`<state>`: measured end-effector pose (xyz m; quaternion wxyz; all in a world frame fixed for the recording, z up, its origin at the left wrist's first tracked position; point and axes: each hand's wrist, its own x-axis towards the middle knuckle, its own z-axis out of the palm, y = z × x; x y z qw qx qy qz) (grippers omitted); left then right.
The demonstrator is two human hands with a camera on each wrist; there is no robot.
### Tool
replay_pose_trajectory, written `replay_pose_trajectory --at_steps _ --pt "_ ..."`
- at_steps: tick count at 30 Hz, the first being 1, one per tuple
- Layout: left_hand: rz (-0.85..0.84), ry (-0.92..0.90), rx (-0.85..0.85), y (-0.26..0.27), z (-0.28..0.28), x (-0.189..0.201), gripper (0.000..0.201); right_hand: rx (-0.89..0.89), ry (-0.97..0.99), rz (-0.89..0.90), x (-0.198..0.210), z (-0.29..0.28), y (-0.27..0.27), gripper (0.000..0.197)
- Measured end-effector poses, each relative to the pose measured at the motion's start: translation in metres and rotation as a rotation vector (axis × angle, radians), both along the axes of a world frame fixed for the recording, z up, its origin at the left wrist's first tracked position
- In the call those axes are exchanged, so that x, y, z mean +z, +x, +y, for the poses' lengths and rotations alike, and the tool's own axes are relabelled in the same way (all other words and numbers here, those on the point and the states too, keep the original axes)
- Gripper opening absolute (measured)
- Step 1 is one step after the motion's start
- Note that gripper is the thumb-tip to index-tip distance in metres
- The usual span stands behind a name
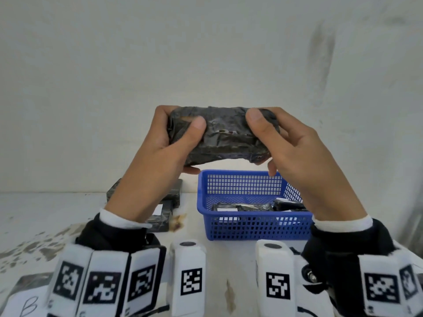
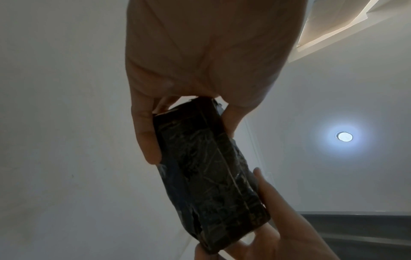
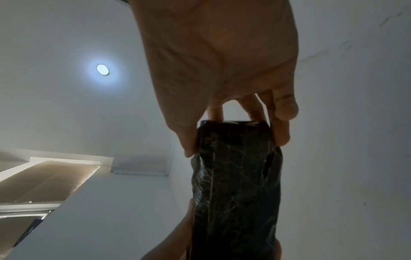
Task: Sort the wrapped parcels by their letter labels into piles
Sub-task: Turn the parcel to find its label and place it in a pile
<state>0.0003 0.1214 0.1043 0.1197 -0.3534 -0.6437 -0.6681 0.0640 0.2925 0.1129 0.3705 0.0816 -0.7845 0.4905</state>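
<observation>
A black plastic-wrapped parcel (image 1: pixel 219 136) is held up in the air above the table, long side level. My left hand (image 1: pixel 170 143) grips its left end, thumb on the near face. My right hand (image 1: pixel 281 143) grips its right end the same way. No label shows on the face turned to me. In the left wrist view the parcel (image 2: pixel 209 176) runs from my left hand (image 2: pixel 155 133) down to the other hand. In the right wrist view my right hand (image 3: pixel 235 133) pinches the parcel's (image 3: pixel 235 190) top end.
A blue mesh basket (image 1: pixel 256 227) sits on the white table below the hands, with black parcels and white labels inside. Several black parcels (image 1: pixel 168 202) lie stacked left of the basket. A sheet marked B (image 1: pixel 28 305) lies at the near left corner. A wall stands behind.
</observation>
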Motion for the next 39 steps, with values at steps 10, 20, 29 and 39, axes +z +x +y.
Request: replay_pose_trajectory --at_steps 10,20,29,39 --pt "0.008 -0.012 0.145 -0.001 0.002 -0.001 0.05 0.017 0.089 -0.007 -0.003 0.001 -0.004 0.022" --pt "0.041 -0.071 0.159 0.0 0.0 -0.001 0.054 0.022 0.173 -0.084 -0.003 0.001 -0.003 0.035" --pt "-0.057 0.049 0.025 0.006 0.005 0.002 0.045 0.138 -0.041 -0.009 -0.002 0.009 -0.002 0.057" --pt "-0.115 0.016 -0.027 0.0 -0.004 0.002 0.065 0.116 -0.018 -0.044 0.0 0.006 0.004 0.057"
